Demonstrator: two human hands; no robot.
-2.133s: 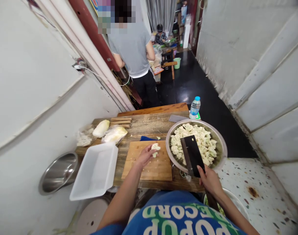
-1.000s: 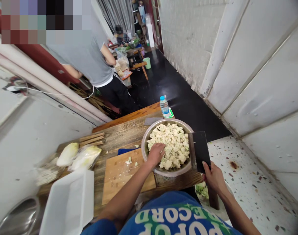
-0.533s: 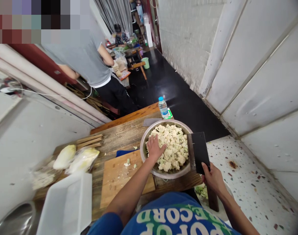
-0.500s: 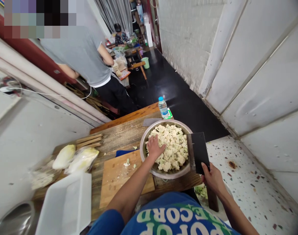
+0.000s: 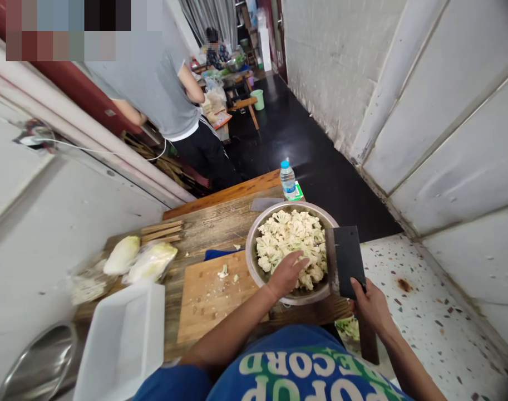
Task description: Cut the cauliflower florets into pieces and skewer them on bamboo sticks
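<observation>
By the near right corner of the table, the right hand grips a cleaver, long axis pointing forward; the left hand, loosely open, is over cauliflower florets in a basin.

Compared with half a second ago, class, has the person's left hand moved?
Yes: judged against the bowl, the left hand has shifted rightward and toward the person's side.

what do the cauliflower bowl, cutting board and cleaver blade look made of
Bowl: probably stainless steel, satin, from its grey sheen. Cutting board: smooth, likely wood or bamboo, from its tan colour. Cleaver blade: matte black, likely steel, from its greyer edge.
</observation>
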